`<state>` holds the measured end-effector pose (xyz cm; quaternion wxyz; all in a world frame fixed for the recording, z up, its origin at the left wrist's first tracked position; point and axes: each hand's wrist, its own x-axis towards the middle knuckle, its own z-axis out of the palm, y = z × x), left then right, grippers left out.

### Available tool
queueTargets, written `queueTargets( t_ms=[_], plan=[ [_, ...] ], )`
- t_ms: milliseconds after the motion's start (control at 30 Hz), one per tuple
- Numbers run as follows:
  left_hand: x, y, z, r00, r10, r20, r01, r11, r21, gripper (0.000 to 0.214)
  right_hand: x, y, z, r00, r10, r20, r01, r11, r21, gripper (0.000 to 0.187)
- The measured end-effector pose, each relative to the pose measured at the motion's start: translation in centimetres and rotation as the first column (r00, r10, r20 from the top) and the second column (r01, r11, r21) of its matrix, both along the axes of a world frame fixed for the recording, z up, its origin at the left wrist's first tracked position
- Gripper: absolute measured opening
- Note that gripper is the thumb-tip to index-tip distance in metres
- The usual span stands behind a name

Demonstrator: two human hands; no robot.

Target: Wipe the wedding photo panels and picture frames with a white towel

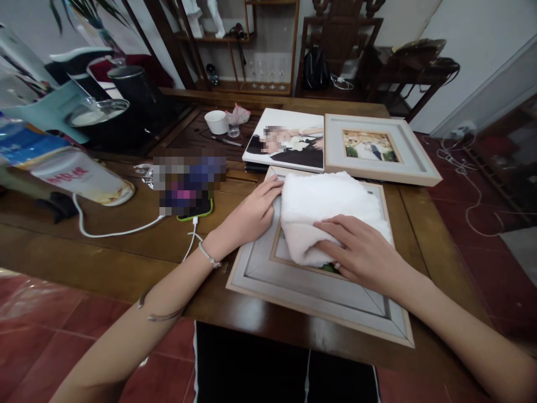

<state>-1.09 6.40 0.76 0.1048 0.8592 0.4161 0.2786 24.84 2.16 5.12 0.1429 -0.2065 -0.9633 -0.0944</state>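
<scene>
Far frame [420, 162] blocking ahead, room right of cloth [329, 198]

Framed pic [331, 268] mostly hidden under cloth [327, 196], phone [202, 209] partly blurred, plant [90, 12] cut @ top

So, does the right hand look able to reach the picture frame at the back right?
Probably yes: the right hand would only need to pass the low white cloth, and nothing seems to cover that picture frame.

Silvery bracelet [208, 255], open bangle [166, 317], ring [337, 266], black white-edged clothing [251, 366]
</scene>
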Motion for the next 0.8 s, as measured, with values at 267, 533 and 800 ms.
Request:
queueTargets(
  t_ms=[267,533,800],
  plan=[
    [0.00,0.06,-0.08,1.000,-0.013,0.015,0.012,1.000,0.011,0.049,-0.12,-0.10,0.03,1.000,0.008,-0.008,-0.008,1.000,-0.014,0.026],
    [-0.04,0.11,-0.16,1.000,-0.022,0.013,0.022,1.000,0.016,0.049,-0.02,-0.08,0.04,1.000,-0.001,-0.002,0.001,1.000,-0.019,0.026],
    [-0.01,0.19,-0.34,0.999,-0.024,0.035,0.023,1.000,0.019,0.051,-0.11,-0.02,-0.01,1.000,-0.002,0.003,0.002,1.000,-0.030,0.025]
  ],
)
